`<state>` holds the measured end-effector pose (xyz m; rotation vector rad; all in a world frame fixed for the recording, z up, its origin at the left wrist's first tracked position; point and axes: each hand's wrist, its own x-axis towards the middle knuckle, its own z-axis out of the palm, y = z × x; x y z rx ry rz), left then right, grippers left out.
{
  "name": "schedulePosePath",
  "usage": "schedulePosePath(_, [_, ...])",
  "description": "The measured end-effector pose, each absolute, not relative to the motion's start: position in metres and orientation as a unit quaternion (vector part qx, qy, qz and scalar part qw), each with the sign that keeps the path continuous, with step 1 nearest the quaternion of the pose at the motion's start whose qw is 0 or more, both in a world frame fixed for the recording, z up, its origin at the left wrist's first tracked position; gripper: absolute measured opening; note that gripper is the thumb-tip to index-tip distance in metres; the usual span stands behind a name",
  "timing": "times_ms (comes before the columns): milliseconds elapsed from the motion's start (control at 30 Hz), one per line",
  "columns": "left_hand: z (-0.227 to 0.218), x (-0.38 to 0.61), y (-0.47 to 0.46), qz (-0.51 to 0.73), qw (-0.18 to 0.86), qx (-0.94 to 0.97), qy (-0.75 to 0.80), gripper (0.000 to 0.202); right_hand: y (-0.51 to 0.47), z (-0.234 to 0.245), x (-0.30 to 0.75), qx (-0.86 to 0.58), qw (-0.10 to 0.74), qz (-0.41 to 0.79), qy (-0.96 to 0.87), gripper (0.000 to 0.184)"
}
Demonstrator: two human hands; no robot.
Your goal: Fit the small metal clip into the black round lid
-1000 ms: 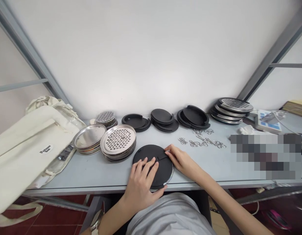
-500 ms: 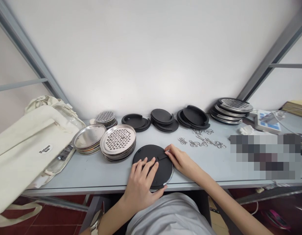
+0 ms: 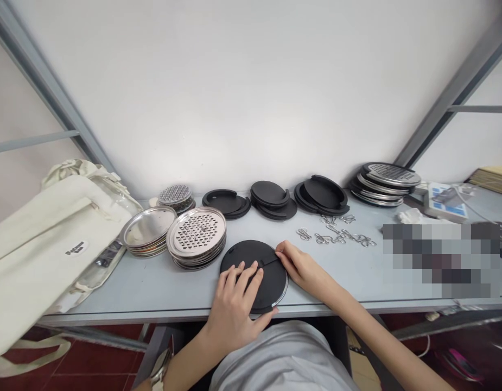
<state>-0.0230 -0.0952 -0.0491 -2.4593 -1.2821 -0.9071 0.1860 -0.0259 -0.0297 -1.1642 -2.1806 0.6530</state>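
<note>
A round black plastic grater holder lies face down near the table's front edge, with a silver metal rim showing along its lower right side. My left hand holds it, fingers spread over its face and the thumb at its near rim. At the upper right edge, beside a slot in the holder, my right hand pinches with thumb and forefinger; a small metal thing there is mostly hidden by the fingertips. Bent wire clips lie scattered beyond my right hand. A stack of perforated grater plates stands left of the holder.
Along the wall stand plain metal discs, small grater plates, black holders, more black holders, and a stack of black-rimmed graters at right. A cream bag covers the table's left end.
Almost nothing differs. My right fingertips have shifted very slightly at the holder's edge, and the holder has tilted a touch; the left hand stays in place.
</note>
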Motion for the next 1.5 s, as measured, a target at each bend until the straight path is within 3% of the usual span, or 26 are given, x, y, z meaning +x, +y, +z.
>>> schedulePosePath(600, [-0.0468, -0.0230, -0.0954, -0.301, 0.111, -0.838, -0.441, 0.053, -0.0264, -0.0324, 0.1862, -0.450, 0.335, 0.227, -0.796, 0.019])
schedulePosePath(1500, [-0.0476, -0.0232, -0.0953, -0.303, 0.103, -0.840, -0.438, 0.053, -0.0279, -0.0255, 0.1858, -0.436, 0.295, 0.221, -0.821, 0.015])
